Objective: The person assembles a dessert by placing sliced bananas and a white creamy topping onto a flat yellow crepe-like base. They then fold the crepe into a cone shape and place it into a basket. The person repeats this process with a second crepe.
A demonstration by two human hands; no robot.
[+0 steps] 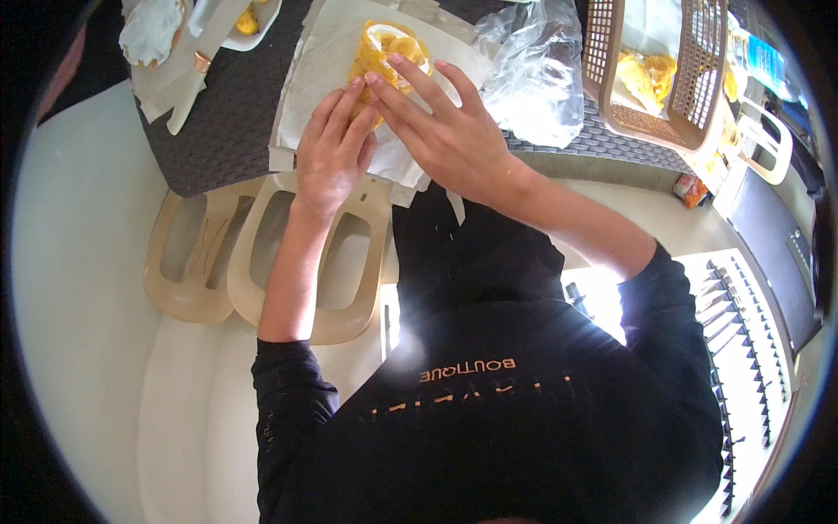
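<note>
A yellow crepe (360, 59) topped with banana slices (403, 45) and white cream lies on white paper (305, 96) at the table's near side. My left hand (336, 153) is at its near left edge, fingers stretched forward side by side with their tips on the crepe. My right hand (458, 144) reaches over it from the right, fingers stretched and spread, the index tip meeting the left fingertips. Both hands look open. They hide the crepe's near part, and the undersides of the fingers do not show.
To the right are a crumpled clear plastic bag (537, 74) and a brown basket (613, 109) with yellow food. A knife (185, 103), a white dish (262, 37) and a cream-covered item (150, 33) sit at the left. Beige chairs (249, 279) stand below the table edge.
</note>
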